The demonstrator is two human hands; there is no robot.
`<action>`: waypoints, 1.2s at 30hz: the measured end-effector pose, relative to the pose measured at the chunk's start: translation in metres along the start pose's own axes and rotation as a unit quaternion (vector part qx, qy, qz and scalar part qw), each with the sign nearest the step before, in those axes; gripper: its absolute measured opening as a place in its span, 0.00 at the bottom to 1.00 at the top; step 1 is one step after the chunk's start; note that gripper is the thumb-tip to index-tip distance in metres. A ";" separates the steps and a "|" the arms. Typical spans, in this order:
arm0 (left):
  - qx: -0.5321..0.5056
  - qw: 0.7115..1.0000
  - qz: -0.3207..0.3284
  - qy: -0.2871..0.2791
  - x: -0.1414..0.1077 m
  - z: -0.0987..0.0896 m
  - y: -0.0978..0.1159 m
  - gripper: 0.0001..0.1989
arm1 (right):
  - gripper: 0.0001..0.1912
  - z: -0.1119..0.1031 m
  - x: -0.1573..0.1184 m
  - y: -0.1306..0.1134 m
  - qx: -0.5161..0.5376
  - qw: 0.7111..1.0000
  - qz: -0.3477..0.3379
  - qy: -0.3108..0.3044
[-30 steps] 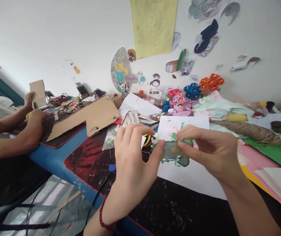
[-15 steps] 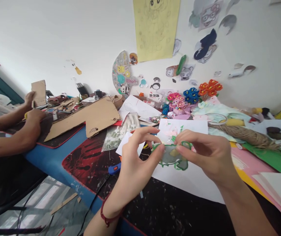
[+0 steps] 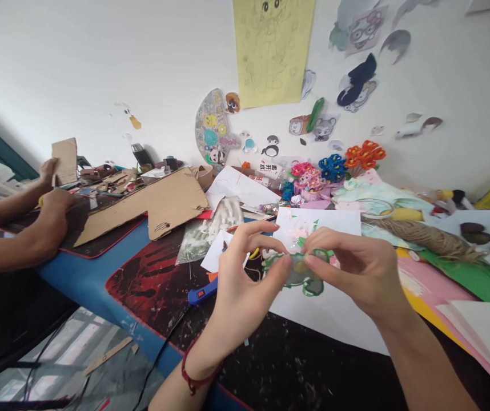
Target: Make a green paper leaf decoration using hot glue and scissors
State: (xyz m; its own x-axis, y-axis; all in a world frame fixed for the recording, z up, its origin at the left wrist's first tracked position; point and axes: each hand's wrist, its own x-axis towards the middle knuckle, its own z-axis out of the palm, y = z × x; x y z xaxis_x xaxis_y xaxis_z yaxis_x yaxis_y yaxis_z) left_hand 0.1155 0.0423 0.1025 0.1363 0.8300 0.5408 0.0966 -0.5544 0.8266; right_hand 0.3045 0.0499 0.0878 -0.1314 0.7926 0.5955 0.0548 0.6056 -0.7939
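Note:
Between both hands is a small grey-green cutout with a dark green edge [image 3: 313, 286], held up over a white sheet of paper [image 3: 334, 325]. My left hand [image 3: 249, 279] pinches its left side between thumb and fingers. At its upper right, my right hand [image 3: 352, 262] pinches it too; the exact grip is partly hidden by the fingers. Pink and green paper bits [image 3: 292, 228] lie on the sheet just behind the hands. A blue glue gun [image 3: 202, 292] with a black cord rests left of my left wrist, partly hidden by it.
A dark mat [image 3: 146, 279] covers the blue table. Cardboard [image 3: 176, 200] and a plastic bag of white sticks [image 3: 211, 234] lie left. At far left another person's hands [image 3: 54, 194] hold cardboard. Craft flowers [image 3: 309, 177], twine [image 3: 433, 237] and coloured paper [image 3: 459, 274] lie at the back and right.
The fingers have shifted slightly on the cutout, and my left thumb now covers more of it. The view has moved a little; the other person's hands stay on the cardboard.

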 end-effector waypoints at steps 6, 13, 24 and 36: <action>-0.010 1.000 -0.012 0.000 0.001 0.002 -0.002 0.16 | 0.07 0.000 0.000 -0.002 0.000 1.000 -0.009 0.008; -0.035 0.999 -0.017 -0.026 0.001 0.003 0.001 0.19 | 0.07 -0.001 0.000 -0.004 0.002 1.000 -0.018 0.007; -0.059 0.998 -0.017 -0.022 0.000 0.007 0.000 0.18 | 0.09 0.001 0.001 -0.007 -0.022 0.998 -0.060 0.006; -0.066 0.998 -0.015 -0.007 0.002 0.011 0.002 0.14 | 0.09 0.003 0.002 -0.008 -0.054 0.994 -0.094 0.004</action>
State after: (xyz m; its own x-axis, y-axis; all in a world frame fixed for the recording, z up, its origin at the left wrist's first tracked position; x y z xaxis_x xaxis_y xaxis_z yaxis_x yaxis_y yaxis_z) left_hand 0.1272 0.0420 0.1032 0.1497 0.8442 0.5148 -0.0289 -0.5167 0.8557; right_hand 0.3008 0.0464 0.0948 -0.1407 0.6655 0.7331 0.1361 0.7464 -0.6514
